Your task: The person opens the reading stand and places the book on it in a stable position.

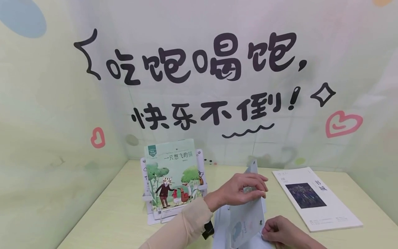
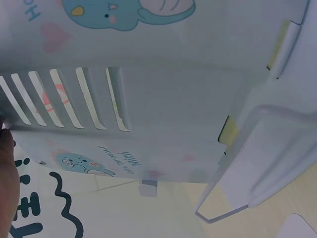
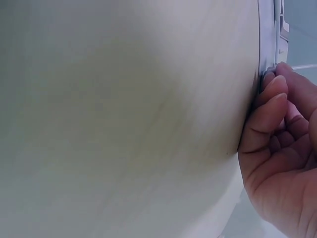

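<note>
A pale blue-white folding book stand (image 1: 247,221) with dinosaur prints stands partly raised on the table, right of centre. My left hand (image 1: 240,189) grips the top of its raised panel, thumb on the near side. In the left wrist view, that slotted panel (image 2: 178,94) fills most of the picture, and a wire bracket (image 2: 230,173) juts out at the right. My right hand (image 1: 283,232) is low at the stand's right side. Seen from the right wrist, the right hand's (image 3: 285,139) thumb and forefinger pinch the stand's edge (image 3: 267,34) at the tabletop.
Left of the stand, a green picture book (image 1: 174,180) leans upright on a second white stand (image 1: 199,159). To the right, a white book (image 1: 337,211) with a dark picture lies flat on the wooden table (image 1: 109,207). A lettered wall sheet (image 1: 199,24) rises behind.
</note>
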A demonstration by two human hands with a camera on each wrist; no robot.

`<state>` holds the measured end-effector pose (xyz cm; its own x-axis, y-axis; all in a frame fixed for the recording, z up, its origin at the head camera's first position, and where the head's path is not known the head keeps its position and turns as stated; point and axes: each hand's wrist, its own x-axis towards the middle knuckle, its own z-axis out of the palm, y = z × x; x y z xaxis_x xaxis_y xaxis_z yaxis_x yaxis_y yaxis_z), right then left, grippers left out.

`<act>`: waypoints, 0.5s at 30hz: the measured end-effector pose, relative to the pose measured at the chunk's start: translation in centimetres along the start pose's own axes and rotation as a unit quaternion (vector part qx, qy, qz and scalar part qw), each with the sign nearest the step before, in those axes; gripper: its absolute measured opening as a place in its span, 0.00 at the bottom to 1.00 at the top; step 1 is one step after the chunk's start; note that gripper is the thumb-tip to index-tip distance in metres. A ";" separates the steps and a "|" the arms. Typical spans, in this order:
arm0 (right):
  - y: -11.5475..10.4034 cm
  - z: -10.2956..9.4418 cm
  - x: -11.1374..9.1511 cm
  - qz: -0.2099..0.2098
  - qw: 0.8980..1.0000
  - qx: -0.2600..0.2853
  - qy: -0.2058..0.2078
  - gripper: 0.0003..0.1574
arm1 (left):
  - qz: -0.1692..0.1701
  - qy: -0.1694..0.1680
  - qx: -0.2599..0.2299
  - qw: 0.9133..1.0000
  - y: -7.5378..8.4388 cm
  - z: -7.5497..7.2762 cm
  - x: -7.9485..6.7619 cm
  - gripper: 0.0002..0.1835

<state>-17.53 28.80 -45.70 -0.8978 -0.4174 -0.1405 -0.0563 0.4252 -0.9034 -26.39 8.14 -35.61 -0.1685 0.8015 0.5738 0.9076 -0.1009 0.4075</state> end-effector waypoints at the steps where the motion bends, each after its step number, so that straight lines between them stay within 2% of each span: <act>1: 0.0 0.0 0.0 0.001 1.000 0.000 0.002 0.11 | -0.001 0.000 0.000 1.000 0.0 0.0 0.0 0.06; 9: -0.3 0.0 -0.1 0.030 0.999 0.022 0.007 0.10 | -0.013 -0.002 -0.023 1.000 0.1 0.5 0.3 0.06; 15: -0.3 -0.3 -0.3 0.027 0.999 0.026 -0.004 0.14 | -0.010 -0.011 -0.023 1.000 0.2 1.0 0.7 0.06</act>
<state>-17.40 28.98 -45.25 -0.8957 -0.4006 -0.1932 0.0160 0.4050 -0.9142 -25.97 9.26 -35.87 -0.1778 0.8163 0.5496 0.8856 -0.1109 0.4511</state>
